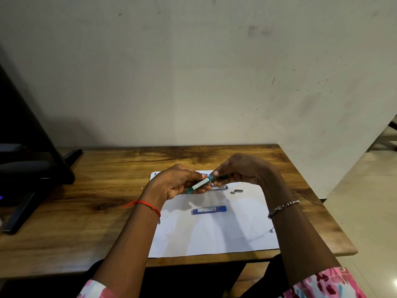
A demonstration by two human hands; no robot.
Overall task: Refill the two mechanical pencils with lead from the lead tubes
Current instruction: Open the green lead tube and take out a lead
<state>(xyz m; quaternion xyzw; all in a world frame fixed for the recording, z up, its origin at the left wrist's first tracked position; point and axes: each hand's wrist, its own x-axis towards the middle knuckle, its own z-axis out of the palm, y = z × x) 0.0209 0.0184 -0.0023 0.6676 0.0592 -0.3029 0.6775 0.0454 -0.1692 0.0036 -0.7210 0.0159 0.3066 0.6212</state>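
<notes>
My left hand [174, 183] grips the lower end of a teal lead tube [199, 184] with a white label, held above the white paper [214, 233]. My right hand [238, 171] pinches the tube's upper end, near its cap. A blue lead tube [209, 210] lies flat on the paper below my hands. Behind the hands a mechanical pencil [221, 187] with a silver and blue barrel lies on the paper, mostly hidden. An orange bit [204, 175] of another item shows just above my left fingers. Two small grey parts [236, 191] lie right of the pencil.
The wooden table [107, 190] ends at the wall behind and drops off at its right edge [318, 194]. A black stand and dark equipment [32, 168] take up the table's left side. A small metal bit [271, 230] lies by the paper's right edge.
</notes>
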